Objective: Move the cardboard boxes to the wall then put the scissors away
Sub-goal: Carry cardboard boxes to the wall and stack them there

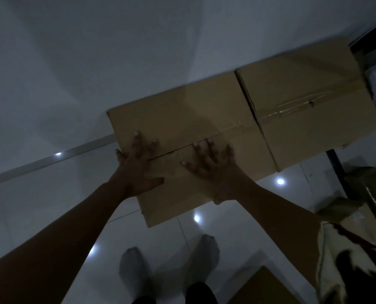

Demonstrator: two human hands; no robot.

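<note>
Cardboard box [193, 110] stands at the floor's [51, 205] far edge, its back against the wall [95, 51] and its taped seam running along the wall. Second box [310, 88] touches its right side, so the pair stretches lengthwise along the wall. Left hand [136, 170] and right hand [213, 170] press flat on the first box's top, fingers spread and straight, gripping nothing. Socked feet [134, 268] stand just behind.

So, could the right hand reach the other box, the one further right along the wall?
Probably yes: the right hand lies flat on the near box, and the other box sits right beside it, top bare.
</note>
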